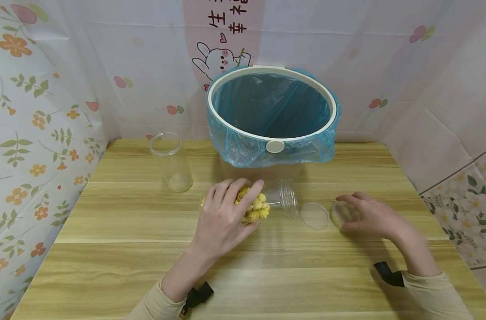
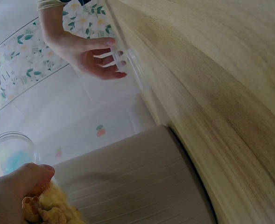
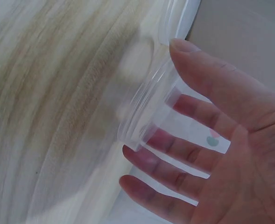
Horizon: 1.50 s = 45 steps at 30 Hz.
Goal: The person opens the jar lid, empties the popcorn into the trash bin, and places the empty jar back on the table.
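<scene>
My left hand [image 1: 223, 222] grips a clear plastic jar [image 1: 288, 200] lying sideways over the table, its threaded mouth pointing right. Yellow popcorn [image 1: 259, 209] fills the part of the jar under the fingers; the neck end holds none. In the left wrist view the thumb presses along the jar's side beside the popcorn [image 2: 53, 207]. Off to the right, my right hand [image 1: 371, 215] holds a round clear lid [image 1: 343, 214] by its rim, thumb on one side and fingers on the other, close over the tabletop. A second clear lid [image 1: 314, 216] lies flat between that hand and the jar's mouth.
Behind the hands stands a bin with a white rim [image 1: 276, 147] and a blue bag [image 1: 235, 151] folded over it. Another clear jar [image 1: 175, 171] stands upright, uncovered, at the back left. Patterned cloth [image 1: 147, 66] hangs around the wooden table [image 1: 127, 258].
</scene>
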Each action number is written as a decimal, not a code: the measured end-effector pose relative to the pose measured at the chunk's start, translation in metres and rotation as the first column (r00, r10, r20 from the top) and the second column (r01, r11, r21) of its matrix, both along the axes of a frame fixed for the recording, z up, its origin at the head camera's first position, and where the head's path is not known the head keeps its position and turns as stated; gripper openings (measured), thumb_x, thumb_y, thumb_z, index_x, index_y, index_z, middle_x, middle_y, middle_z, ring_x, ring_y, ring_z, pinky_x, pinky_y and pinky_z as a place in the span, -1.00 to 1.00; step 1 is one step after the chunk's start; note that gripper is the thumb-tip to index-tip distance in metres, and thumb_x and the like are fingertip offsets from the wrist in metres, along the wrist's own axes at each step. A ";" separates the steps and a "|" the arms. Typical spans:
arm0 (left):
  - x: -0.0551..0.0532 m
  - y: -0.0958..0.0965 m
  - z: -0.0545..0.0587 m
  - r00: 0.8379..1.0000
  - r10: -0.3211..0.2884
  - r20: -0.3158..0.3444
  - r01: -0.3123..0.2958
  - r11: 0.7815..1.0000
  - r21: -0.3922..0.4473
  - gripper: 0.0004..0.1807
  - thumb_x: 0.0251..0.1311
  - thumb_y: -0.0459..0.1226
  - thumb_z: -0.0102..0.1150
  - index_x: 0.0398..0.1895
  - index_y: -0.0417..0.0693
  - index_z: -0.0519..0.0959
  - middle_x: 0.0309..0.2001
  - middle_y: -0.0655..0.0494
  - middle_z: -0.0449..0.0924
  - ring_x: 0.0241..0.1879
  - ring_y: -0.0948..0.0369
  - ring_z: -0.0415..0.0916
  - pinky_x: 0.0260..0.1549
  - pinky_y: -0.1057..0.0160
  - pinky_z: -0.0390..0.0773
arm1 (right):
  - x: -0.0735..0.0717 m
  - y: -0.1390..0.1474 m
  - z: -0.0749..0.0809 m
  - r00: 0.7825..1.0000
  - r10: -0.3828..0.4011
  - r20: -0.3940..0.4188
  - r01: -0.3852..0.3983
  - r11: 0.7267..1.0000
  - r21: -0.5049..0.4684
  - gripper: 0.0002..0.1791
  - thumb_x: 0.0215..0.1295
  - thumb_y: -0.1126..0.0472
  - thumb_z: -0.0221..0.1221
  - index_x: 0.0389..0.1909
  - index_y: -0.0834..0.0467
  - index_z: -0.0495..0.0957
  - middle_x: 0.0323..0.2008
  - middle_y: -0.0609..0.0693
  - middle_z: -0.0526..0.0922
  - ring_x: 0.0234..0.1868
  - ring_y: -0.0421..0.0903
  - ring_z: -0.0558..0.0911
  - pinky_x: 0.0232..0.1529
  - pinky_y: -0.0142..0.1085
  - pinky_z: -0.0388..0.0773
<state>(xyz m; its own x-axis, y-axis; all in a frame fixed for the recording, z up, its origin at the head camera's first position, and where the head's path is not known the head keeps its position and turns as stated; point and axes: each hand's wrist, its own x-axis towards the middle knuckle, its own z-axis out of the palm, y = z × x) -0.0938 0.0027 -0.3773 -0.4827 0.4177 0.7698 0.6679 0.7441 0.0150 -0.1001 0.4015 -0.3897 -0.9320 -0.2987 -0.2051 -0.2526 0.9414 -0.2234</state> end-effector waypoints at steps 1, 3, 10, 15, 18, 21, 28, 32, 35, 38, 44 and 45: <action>0.000 0.000 0.000 1.000 0.000 0.000 0.000 1.000 0.000 -0.10 -0.28 -0.07 0.54 0.33 0.16 0.51 0.07 0.05 0.62 0.02 0.04 0.52 -0.04 0.06 0.55 | 0.000 0.000 -0.001 1.000 0.005 -0.001 -0.005 1.000 0.004 -0.12 0.04 -0.11 0.51 0.36 0.15 0.45 0.20 0.39 0.52 -0.04 0.27 0.68 -0.25 0.14 0.63; 0.000 0.000 0.000 1.000 -0.001 0.000 0.001 1.000 0.001 -0.11 -0.27 -0.07 0.54 0.33 0.16 0.51 0.07 0.05 0.62 0.02 0.04 0.52 -0.04 0.06 0.55 | -0.001 0.000 -0.002 1.000 0.008 -0.001 -0.008 1.000 0.005 -0.11 0.01 -0.11 0.53 0.34 0.17 0.47 0.17 0.40 0.53 -0.06 0.25 0.68 -0.26 0.12 0.63; 0.000 0.000 0.000 1.000 -0.005 0.008 0.005 1.000 0.001 -0.11 -0.24 -0.06 0.54 0.34 0.17 0.50 0.08 0.05 0.62 0.03 0.04 0.52 -0.03 0.06 0.55 | -0.002 -0.003 -0.006 1.000 -0.002 0.002 0.002 1.000 0.007 -0.14 -0.07 -0.04 0.58 0.29 0.16 0.52 0.07 0.31 0.58 -0.16 0.09 0.64 -0.34 -0.02 0.59; 0.000 -0.001 0.000 1.000 -0.004 0.012 0.004 1.000 0.000 -0.09 -0.26 -0.05 0.55 0.34 0.17 0.50 0.09 0.05 0.62 0.03 0.04 0.52 -0.02 0.06 0.55 | -0.003 -0.005 -0.011 1.000 0.013 -0.010 -0.012 1.000 0.013 -0.19 -0.09 -0.02 0.59 0.23 0.11 0.56 0.04 0.28 0.58 -0.14 0.13 0.65 -0.34 0.01 0.60; 0.001 -0.001 0.001 1.000 -0.004 0.014 0.004 1.000 0.000 -0.09 -0.27 -0.05 0.56 0.35 0.17 0.49 0.09 0.05 0.62 0.04 0.04 0.52 -0.01 0.05 0.55 | -0.004 -0.006 -0.012 1.000 0.012 -0.011 -0.012 1.000 0.016 -0.22 -0.08 -0.01 0.59 0.22 0.09 0.56 0.03 0.26 0.58 -0.13 0.13 0.65 -0.33 0.01 0.61; 0.001 -0.001 0.001 1.000 -0.004 0.013 0.004 1.000 0.002 -0.09 -0.27 -0.05 0.56 0.34 0.17 0.50 0.09 0.05 0.62 0.04 0.04 0.52 -0.01 0.05 0.55 | -0.004 -0.006 -0.012 1.000 0.014 -0.011 -0.014 1.000 0.017 -0.21 -0.09 -0.02 0.59 0.22 0.09 0.56 0.01 0.26 0.58 -0.14 0.13 0.64 -0.33 0.00 0.60; 0.001 -0.001 0.001 1.000 -0.004 0.007 0.004 1.000 0.003 -0.10 -0.26 -0.06 0.55 0.34 0.17 0.50 0.09 0.05 0.62 0.03 0.04 0.52 -0.02 0.06 0.56 | -0.004 -0.003 -0.013 1.000 0.017 -0.007 -0.017 1.000 0.006 -0.06 -0.08 -0.11 0.57 0.34 0.15 0.48 0.11 0.36 0.55 -0.07 0.23 0.66 -0.26 0.08 0.63; 0.001 -0.001 0.002 1.000 -0.001 0.001 0.001 1.000 0.002 -0.10 -0.26 -0.06 0.54 0.34 0.17 0.50 0.08 0.05 0.62 0.03 0.04 0.52 -0.02 0.06 0.56 | -0.004 -0.001 -0.010 1.000 0.010 -0.010 -0.011 1.000 -0.017 -0.03 0.03 -0.23 0.49 0.41 0.16 0.42 0.18 0.41 0.51 -0.01 0.30 0.66 -0.20 0.17 0.64; 0.002 -0.002 0.003 1.000 -0.002 -0.004 0.002 1.000 0.004 -0.11 -0.25 -0.06 0.53 0.34 0.17 0.50 0.08 0.04 0.62 0.02 0.04 0.52 -0.03 0.06 0.56 | -0.004 -0.001 -0.006 1.000 -0.004 -0.013 0.003 0.999 -0.048 -0.05 0.14 -0.28 0.41 0.44 0.16 0.39 0.25 0.42 0.47 0.05 0.34 0.65 -0.12 0.22 0.63; 0.002 -0.002 0.003 1.000 -0.006 -0.006 0.006 1.000 0.007 -0.11 -0.25 -0.06 0.54 0.34 0.16 0.50 0.08 0.04 0.62 0.02 0.04 0.52 -0.03 0.06 0.56 | -0.004 -0.004 -0.001 0.999 -0.032 -0.013 0.031 0.996 -0.080 -0.10 0.26 -0.28 0.32 0.47 0.16 0.35 0.32 0.41 0.42 0.13 0.39 0.62 -0.04 0.27 0.60; 0.003 -0.002 0.005 1.000 -0.009 -0.006 0.009 1.000 0.007 -0.11 -0.24 -0.05 0.55 0.34 0.16 0.50 0.09 0.03 0.62 0.03 0.03 0.52 -0.02 0.05 0.56 | -0.006 -0.009 0.009 0.996 -0.089 -0.031 0.084 0.987 -0.138 -0.19 0.40 -0.27 0.19 0.49 0.13 0.33 0.38 0.39 0.36 0.25 0.45 0.54 0.04 0.34 0.54; 0.003 -0.002 0.005 1.000 -0.008 -0.010 0.008 1.000 0.008 -0.11 -0.24 -0.06 0.55 0.34 0.16 0.50 0.09 0.03 0.62 0.03 0.03 0.53 -0.02 0.05 0.56 | -0.007 -0.010 0.011 0.995 -0.093 -0.036 0.086 0.985 -0.149 -0.20 0.41 -0.26 0.18 0.49 0.12 0.33 0.38 0.39 0.36 0.27 0.44 0.53 0.06 0.35 0.53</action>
